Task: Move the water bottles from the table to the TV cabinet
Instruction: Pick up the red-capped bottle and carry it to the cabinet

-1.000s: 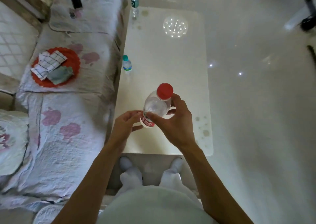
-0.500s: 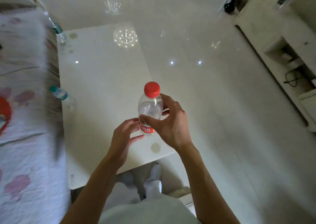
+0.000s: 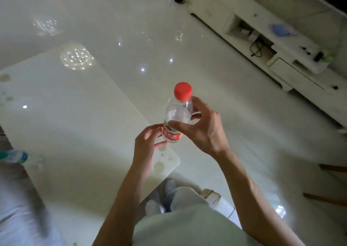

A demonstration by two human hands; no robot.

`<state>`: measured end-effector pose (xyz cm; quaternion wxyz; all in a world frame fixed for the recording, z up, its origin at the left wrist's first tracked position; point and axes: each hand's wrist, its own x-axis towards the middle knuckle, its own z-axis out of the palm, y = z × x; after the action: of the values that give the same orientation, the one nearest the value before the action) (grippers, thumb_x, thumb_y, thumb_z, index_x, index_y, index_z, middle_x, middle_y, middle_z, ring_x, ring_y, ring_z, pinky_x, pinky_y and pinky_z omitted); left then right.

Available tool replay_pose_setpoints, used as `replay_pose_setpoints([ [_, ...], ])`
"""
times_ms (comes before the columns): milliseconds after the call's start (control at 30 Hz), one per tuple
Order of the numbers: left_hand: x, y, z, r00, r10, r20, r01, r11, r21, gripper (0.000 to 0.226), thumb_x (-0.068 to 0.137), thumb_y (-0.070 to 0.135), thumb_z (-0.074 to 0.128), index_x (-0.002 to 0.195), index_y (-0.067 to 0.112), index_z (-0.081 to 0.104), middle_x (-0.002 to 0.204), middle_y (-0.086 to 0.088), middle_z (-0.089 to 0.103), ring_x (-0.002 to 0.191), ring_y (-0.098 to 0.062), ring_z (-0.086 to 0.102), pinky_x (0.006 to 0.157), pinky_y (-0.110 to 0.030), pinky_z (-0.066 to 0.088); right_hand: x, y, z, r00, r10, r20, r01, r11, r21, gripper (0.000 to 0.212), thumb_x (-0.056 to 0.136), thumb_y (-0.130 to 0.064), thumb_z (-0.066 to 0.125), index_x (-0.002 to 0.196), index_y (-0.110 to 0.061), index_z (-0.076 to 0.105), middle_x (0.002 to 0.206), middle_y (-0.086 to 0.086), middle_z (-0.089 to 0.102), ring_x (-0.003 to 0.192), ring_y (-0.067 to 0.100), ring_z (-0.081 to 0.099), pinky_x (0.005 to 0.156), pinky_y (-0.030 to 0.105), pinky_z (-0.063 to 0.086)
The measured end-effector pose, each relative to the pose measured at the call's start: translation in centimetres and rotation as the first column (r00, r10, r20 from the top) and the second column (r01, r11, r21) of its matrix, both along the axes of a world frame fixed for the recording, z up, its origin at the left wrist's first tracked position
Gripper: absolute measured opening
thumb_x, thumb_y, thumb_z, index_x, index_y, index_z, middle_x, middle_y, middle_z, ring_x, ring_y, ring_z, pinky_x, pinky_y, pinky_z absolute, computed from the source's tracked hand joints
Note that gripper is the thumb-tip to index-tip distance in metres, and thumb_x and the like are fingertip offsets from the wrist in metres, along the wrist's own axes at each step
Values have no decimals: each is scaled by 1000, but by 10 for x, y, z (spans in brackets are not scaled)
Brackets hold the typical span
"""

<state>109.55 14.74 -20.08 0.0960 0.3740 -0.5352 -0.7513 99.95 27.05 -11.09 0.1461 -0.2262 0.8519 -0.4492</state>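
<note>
A clear water bottle [image 3: 177, 114] with a red cap and red label is held upright in the air, over the white table's [image 3: 75, 118] near right edge. My right hand [image 3: 204, 127] grips its body with thumb and fingers. My left hand [image 3: 148, 144] touches the bottle's lower end with its fingertips, fingers loosely bent. A second bottle [image 3: 15, 156] with a green cap lies blurred at the table's left edge. The white TV cabinet [image 3: 293, 65] runs along the upper right.
Glossy white floor [image 3: 206, 73] lies between the table and the cabinet. The cabinet top bears a blue cloth-like thing [image 3: 281, 30] and small dark items. A sofa cover [image 3: 16, 208] fills the lower left. Wooden furniture legs [image 3: 330, 170] show at the right edge.
The view has swung right, from the sofa and table toward the TV cabinet. Both hands keep the red-capped bottle in the same hold, now past the table's right edge.
</note>
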Motion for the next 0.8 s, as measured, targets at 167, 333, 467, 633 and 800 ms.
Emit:
replay_pose_setpoints([
  [167, -33, 34, 7, 996, -93, -14, 93, 996, -7, 20, 90, 15, 63, 109, 14, 70, 114, -7, 70, 107, -21, 69, 92, -41, 57, -22, 35, 6, 987, -160, -7, 159, 987, -35, 65, 65, -46, 83, 123, -35, 56, 107, -8, 64, 90, 2, 61, 78, 21, 51],
  [333, -81, 72, 11, 977, -214, 4, 214, 976, -34, 23, 90, 16, 64, 113, 18, 68, 117, -5, 69, 109, -20, 67, 92, -34, 55, -59, 78, 2, 957, -288, -36, 285, 956, -72, 63, 63, -50, 80, 120, -34, 58, 102, -10, 64, 87, 1, 61, 77, 25, 54],
  [467, -119, 102, 11, 965, -260, 36, 262, 963, -62, 22, 92, 19, 63, 113, 20, 68, 117, -3, 70, 106, -20, 68, 88, -30, 55, -95, 111, -5, 945, -327, -8, 325, 941, -92, 69, 59, -58, 76, 121, -36, 57, 103, -9, 66, 87, 1, 63, 78, 27, 56],
  [633, -188, 152, 14, 970, -236, 63, 241, 967, -77, 19, 91, 16, 64, 109, 16, 69, 111, -4, 73, 102, -21, 70, 94, -40, 55, -163, 159, -6, 948, -319, -9, 316, 944, -97, 72, 59, -61, 74, 123, -34, 57, 102, -11, 66, 90, 2, 62, 79, 27, 55],
  [800, -259, 208, 28, 972, -233, 15, 234, 970, -63, 18, 90, 8, 62, 106, 12, 69, 106, -4, 73, 99, -17, 71, 80, -26, 58, -229, 211, 10, 944, -326, -42, 322, 943, -88, 72, 57, -63, 72, 122, -37, 56, 102, -15, 63, 91, 2, 59, 78, 24, 52],
])
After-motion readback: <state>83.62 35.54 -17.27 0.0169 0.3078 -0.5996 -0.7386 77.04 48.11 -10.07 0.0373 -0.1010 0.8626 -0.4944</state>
